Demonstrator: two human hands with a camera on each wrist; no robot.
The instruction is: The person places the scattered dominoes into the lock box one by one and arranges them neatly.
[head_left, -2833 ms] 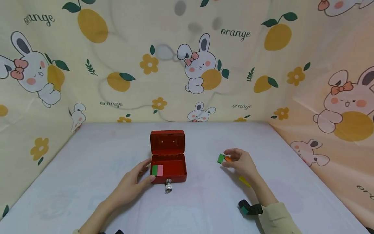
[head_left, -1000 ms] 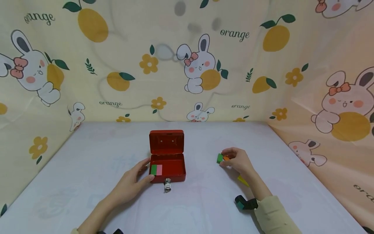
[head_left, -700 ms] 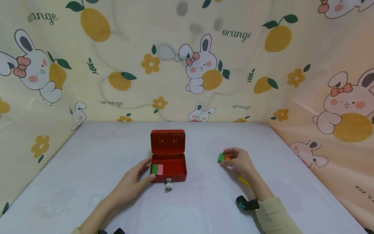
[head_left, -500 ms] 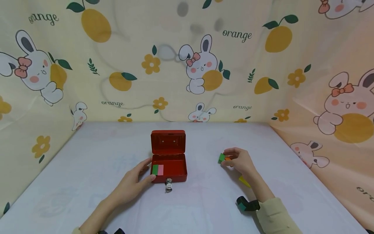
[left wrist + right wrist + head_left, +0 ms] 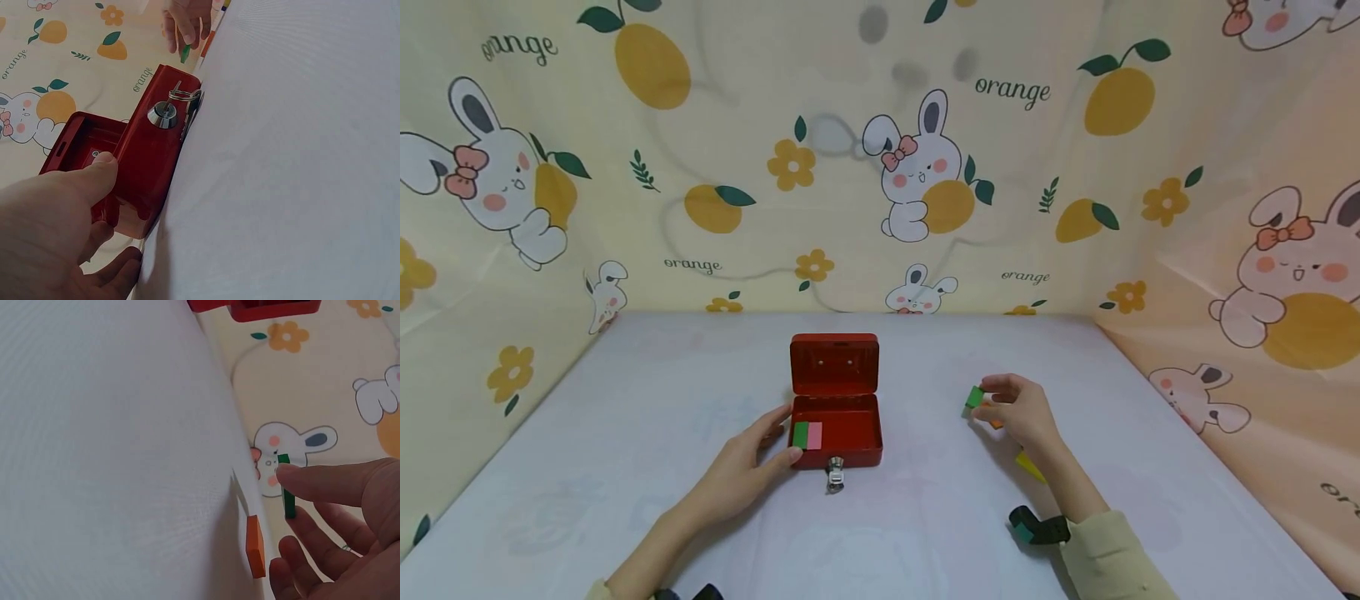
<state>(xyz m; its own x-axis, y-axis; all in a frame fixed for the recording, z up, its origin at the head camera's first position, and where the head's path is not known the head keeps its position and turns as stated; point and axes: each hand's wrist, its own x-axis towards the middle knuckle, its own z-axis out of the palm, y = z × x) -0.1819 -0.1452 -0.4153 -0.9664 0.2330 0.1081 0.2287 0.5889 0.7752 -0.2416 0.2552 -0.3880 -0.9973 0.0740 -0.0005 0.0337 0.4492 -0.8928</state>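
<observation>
Right hand [image 5: 1028, 414]: thin silvery ring [image 5: 345, 548]; pale khaki sleeve [image 5: 1116, 550]; curved, teal-faced black wrist mount [image 5: 1047, 530]. Left forearm [image 5: 658, 533]: khaki cuff [image 5: 598, 592], black fitting [image 5: 707, 592].

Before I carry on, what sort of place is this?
Probably a small tabletop filming booth: a white table is walled on three sides by a backdrop printed with bunnies and oranges, and an open red box stands on it.
</observation>
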